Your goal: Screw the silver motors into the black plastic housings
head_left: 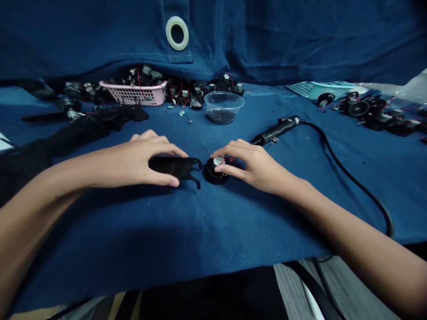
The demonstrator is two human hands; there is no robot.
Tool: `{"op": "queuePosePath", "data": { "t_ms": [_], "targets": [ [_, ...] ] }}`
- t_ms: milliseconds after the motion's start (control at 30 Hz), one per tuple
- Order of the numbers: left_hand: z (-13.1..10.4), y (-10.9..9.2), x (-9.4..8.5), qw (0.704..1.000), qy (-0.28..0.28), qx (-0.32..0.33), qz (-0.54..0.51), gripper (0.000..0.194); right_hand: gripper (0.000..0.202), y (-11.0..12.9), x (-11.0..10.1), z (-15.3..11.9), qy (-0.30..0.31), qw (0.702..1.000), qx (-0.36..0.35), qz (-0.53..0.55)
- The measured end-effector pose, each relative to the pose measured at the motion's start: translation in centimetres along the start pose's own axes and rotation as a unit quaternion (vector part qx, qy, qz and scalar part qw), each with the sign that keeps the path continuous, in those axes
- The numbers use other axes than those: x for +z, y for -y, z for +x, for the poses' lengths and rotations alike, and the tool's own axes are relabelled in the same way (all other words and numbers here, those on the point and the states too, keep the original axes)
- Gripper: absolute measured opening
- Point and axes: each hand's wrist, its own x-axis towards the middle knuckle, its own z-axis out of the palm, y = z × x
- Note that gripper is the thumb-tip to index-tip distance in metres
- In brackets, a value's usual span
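Note:
Thumb and fingers of my left hand [151, 158] close around a black plastic shell [178, 167], whose forked end points right. My right hand [248, 162] grips a small round black motor unit [213, 174] by its pale top; red wire shows beside the fingers. The unit stands on the blue cloth, a small gap away from the shell's prongs. Behind my right hand lies a black electric screwdriver [276, 130], its tip partly hidden by the hand.
A clear plastic bowl [224, 103] of small dark screws stands behind the hands. A pink basket [136, 94] of motor parts is at back left, more black shells [100, 124] before it. A teal basket [320, 90] and motor units [370, 109] are at right. The screwdriver's cable [353, 178] curves rightward.

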Motion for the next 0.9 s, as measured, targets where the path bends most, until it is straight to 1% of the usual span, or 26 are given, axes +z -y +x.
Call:
{"op": "queuePosePath", "data": {
  "t_ms": [67, 100, 133, 233, 300, 367, 500, 567, 700, 800, 900],
  "targets": [
    [0.1, -0.4, 0.4, 0.998, -0.048, -0.024, -0.012, 0.060, 0.032, -0.2, 0.0, 0.0, 0.005, 1.000, -0.001, 0.028],
    [0.2, -0.6, 0.7, 0.997, -0.062, -0.034, -0.024, 0.061, 0.033, -0.2, -0.1, -0.1, 0.013, 0.999, 0.000, 0.040],
    [0.3, -0.9, 1.0, 0.996, -0.067, -0.038, -0.039, 0.062, 0.034, -0.3, -0.2, -0.1, 0.021, 0.999, 0.001, 0.050],
    [0.8, -1.7, 2.1, 0.994, -0.053, -0.031, -0.092, 0.063, 0.033, -0.2, -0.4, -0.2, 0.021, 0.997, 0.019, 0.065],
    [1.0, -2.1, 2.5, 0.992, -0.051, -0.012, -0.113, 0.062, 0.032, -0.1, -0.5, -0.2, 0.011, 0.996, 0.036, 0.076],
    [1.0, -2.3, 2.3, 0.992, -0.059, 0.009, -0.109, 0.058, 0.028, 0.0, -0.4, -0.2, 0.010, 0.995, 0.043, 0.084],
    [0.7, -2.1, 1.5, 0.992, -0.096, 0.044, -0.075, 0.041, 0.024, -0.1, -0.2, -0.1, 0.011, 0.995, 0.042, 0.085],
    [0.7, -2.1, 1.3, 0.990, -0.105, 0.062, -0.071, 0.033, 0.024, -0.1, -0.2, -0.1, 0.010, 0.995, 0.043, 0.086],
    [0.9, -2.4, 2.2, 0.990, -0.078, 0.102, -0.064, 0.029, 0.023, -0.1, -0.2, -0.1, 0.009, 0.995, 0.042, 0.087],
    [1.3, -2.5, 3.1, 0.984, -0.103, 0.128, -0.064, 0.029, 0.022, -0.2, -0.2, -0.1, 0.006, 0.996, 0.042, 0.082],
    [1.6, -2.2, 3.7, 0.975, -0.132, 0.158, -0.085, 0.029, 0.023, -0.3, -0.2, -0.1, 0.003, 0.997, 0.042, 0.072]
  ]
}}
